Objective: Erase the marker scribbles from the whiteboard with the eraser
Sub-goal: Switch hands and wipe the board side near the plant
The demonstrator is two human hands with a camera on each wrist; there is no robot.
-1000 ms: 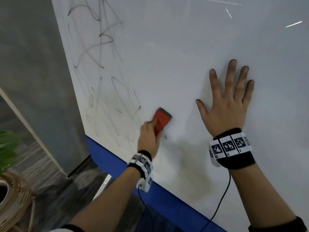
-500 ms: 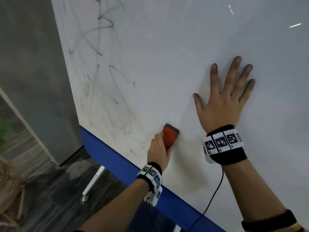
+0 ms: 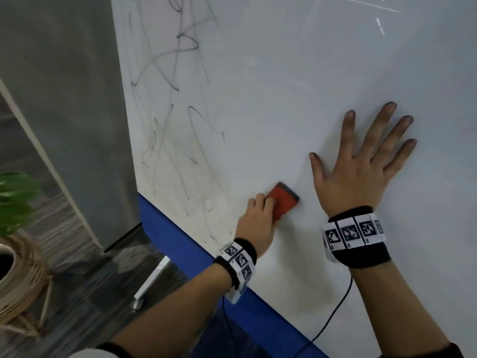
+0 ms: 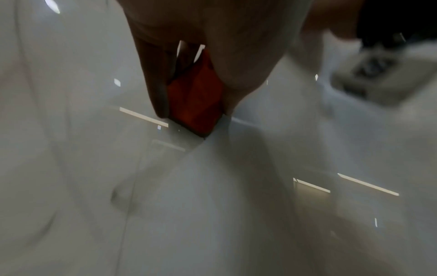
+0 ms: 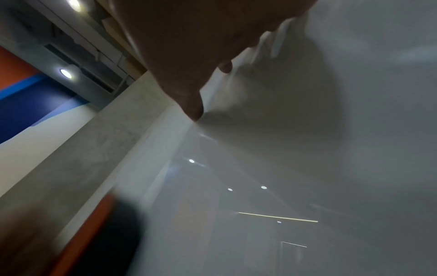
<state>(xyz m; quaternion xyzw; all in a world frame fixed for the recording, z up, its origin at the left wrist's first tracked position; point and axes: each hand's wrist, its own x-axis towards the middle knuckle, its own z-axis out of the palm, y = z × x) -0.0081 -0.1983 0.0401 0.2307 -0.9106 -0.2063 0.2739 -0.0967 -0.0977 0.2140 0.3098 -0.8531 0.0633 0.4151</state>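
Note:
The whiteboard (image 3: pixel 296 86) fills most of the head view. Dark marker scribbles (image 3: pixel 170 130) cover its left side, down to the lower edge. My left hand (image 3: pixel 258 218) grips a red eraser (image 3: pixel 282 202) and holds its dark felt against the board, just right of the scribbles. In the left wrist view the eraser (image 4: pixel 196 97) sits pinched between my fingers. My right hand (image 3: pixel 361 166) lies flat on the board to the right of the eraser, fingers spread. Its thumb (image 5: pixel 191 104) touches the surface in the right wrist view.
A blue frame (image 3: pixel 180 239) runs along the board's lower edge, with a white stand foot (image 3: pixel 149 285) on the floor below. A grey wall panel (image 3: pixel 64 86) stands left of the board. A woven basket (image 3: pixel 18 282) with a green plant (image 3: pixel 15 200) sits at lower left.
My left hand slid the eraser down the board and slightly right, then a little back up. The mark near the eraser is gone. My right hand stayed flat.

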